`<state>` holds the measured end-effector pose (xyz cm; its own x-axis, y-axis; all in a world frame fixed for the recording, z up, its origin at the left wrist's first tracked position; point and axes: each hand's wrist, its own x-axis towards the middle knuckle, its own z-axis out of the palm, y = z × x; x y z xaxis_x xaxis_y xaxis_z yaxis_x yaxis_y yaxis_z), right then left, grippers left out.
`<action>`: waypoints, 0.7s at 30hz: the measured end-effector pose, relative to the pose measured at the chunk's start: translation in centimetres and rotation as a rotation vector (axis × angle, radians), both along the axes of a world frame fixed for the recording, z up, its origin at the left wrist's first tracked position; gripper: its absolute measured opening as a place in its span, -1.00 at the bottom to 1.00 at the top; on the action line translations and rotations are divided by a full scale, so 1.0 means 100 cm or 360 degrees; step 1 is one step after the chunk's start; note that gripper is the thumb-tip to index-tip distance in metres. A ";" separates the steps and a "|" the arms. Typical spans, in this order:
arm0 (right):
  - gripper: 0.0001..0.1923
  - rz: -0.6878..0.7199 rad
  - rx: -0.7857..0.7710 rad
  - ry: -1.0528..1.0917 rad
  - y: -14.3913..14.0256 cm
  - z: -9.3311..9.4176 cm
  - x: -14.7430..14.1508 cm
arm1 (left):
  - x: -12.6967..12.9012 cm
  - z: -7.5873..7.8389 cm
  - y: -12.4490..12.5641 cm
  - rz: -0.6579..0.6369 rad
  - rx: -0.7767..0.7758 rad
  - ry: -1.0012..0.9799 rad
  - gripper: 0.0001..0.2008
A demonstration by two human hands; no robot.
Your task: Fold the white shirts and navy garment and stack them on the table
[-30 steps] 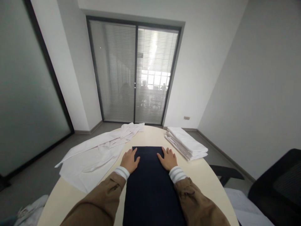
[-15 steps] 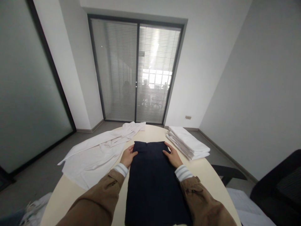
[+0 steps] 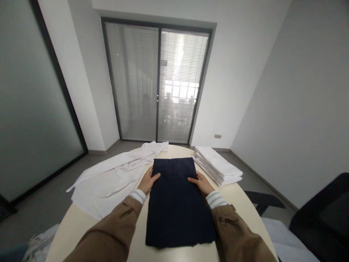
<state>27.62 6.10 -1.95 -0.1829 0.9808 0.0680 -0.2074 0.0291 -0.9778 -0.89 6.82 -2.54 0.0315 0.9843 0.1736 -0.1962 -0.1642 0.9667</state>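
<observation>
With my left hand [image 3: 146,183] and right hand [image 3: 201,182] clamped on the side edges of the folded navy cloth [image 3: 176,198] lying flat on the worktop [image 3: 242,207] between both grips, I keep even tension so it slides unwrinkled.

A dark navy cloth [image 3: 177,200], seemingly folded, lies flat on the table.

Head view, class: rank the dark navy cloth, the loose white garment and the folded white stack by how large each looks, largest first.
1. Loose white garment and dark navy cloth: too alike to rank, and the navy cloth lies nearer the camera.
2. Folded white stack: clearly the smallest.
</observation>
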 end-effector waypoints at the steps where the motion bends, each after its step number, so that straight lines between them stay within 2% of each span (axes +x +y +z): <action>1: -0.43 -0.0045 0.0003 0.0002 0.000 0.001 0.000 | 0.000 -0.001 -0.001 -0.0070 -0.0039 -0.0014 -0.24; 5: -0.43 -0.0153 0.0058 -0.0021 0.000 0.008 0.002 | -0.001 -0.001 -0.003 -0.0297 -0.0089 -0.0048 -0.22; 8: -0.36 -0.0086 0.0080 -0.0045 -0.002 0.010 0.005 | -0.004 0.003 -0.004 -0.0265 -0.0050 0.0018 -0.29; 13: -0.15 0.0199 0.0051 -0.0068 -0.003 0.002 0.012 | -0.005 0.006 -0.004 -0.0174 -0.0010 0.0058 -0.31; 18: -0.35 0.0145 -0.0002 -0.0025 -0.001 -0.005 0.013 | -0.004 -0.001 -0.005 -0.0350 0.0091 0.0128 -0.24; 21: -0.41 0.0150 -0.0031 -0.0001 0.000 -0.005 0.013 | -0.005 -0.001 -0.005 -0.0334 0.0117 0.0150 -0.33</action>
<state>28.95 6.05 -2.44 -0.2746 0.9603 0.0488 -0.2075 -0.0096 -0.9782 -1.43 6.31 -2.64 0.2537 0.9393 0.2311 -0.1431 -0.1999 0.9693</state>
